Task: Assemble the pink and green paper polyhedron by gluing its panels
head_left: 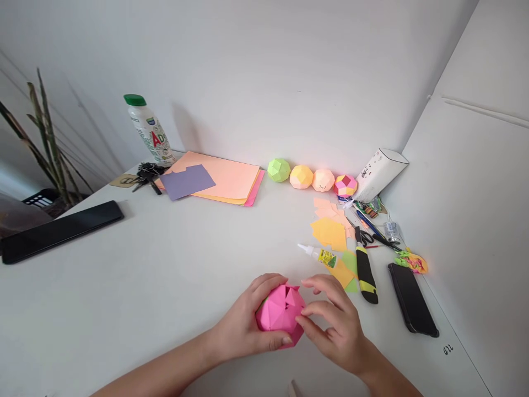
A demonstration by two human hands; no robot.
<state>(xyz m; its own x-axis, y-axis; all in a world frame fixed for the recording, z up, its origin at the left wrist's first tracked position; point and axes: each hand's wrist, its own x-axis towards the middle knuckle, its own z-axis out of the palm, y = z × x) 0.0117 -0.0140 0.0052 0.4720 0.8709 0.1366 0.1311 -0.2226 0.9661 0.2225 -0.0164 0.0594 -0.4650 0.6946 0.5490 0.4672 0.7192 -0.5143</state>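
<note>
A pink faceted paper ball is held over the near part of the table, with a dark gap between its panels near the top. My left hand wraps round its left side, the thumb along the front and the fingers over the back. At the ball's right edge, my right hand pinches with thumb and index finger against a pink panel. The other right fingers are curled and apart. A bit of green shows behind the ball by the left fingers. Just beyond the hands lies a glue bottle with a white nozzle.
Several finished paper balls, including a green one, line the wall. Paper scraps, a box cutter, scissors and a phone lie right. Coloured sheets, a drink bottle and a black tablet-like slab are left.
</note>
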